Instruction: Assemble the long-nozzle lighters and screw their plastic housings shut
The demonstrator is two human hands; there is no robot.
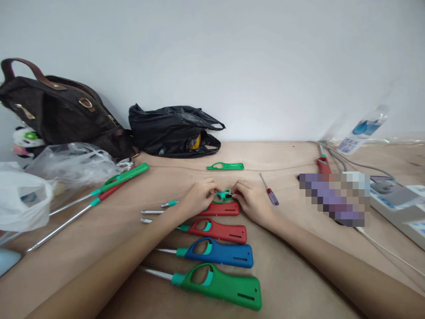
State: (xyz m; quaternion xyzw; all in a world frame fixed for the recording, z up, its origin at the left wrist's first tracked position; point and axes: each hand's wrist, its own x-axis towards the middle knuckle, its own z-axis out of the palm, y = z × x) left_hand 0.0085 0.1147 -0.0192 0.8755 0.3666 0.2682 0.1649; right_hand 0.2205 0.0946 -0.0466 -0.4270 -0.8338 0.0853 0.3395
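Note:
Between my hands lies an opened green gas lighter (222, 196), with teal and small inner parts showing. My left hand (199, 196) is closed on its nozzle side, the fingertips partly hiding the parts. From the other end, my right hand (249, 201) pinches at the lighter's inner parts; exactly which piece is too small to tell. A loose green half shell (229, 166) rests just behind. Close in front lies a red lighter (226, 209), then another red lighter (232, 232), a blue lighter (234, 254) and a green lighter (232, 285) in a row.
A screwdriver (269, 190) lies right of my hands. At left are more long lighters (126, 176), plastic bags (71, 164) and a dark backpack (66, 110). A black bag (166, 133) sits by the wall. Rightward are a bottle (363, 129), cables and a power strip (398, 212).

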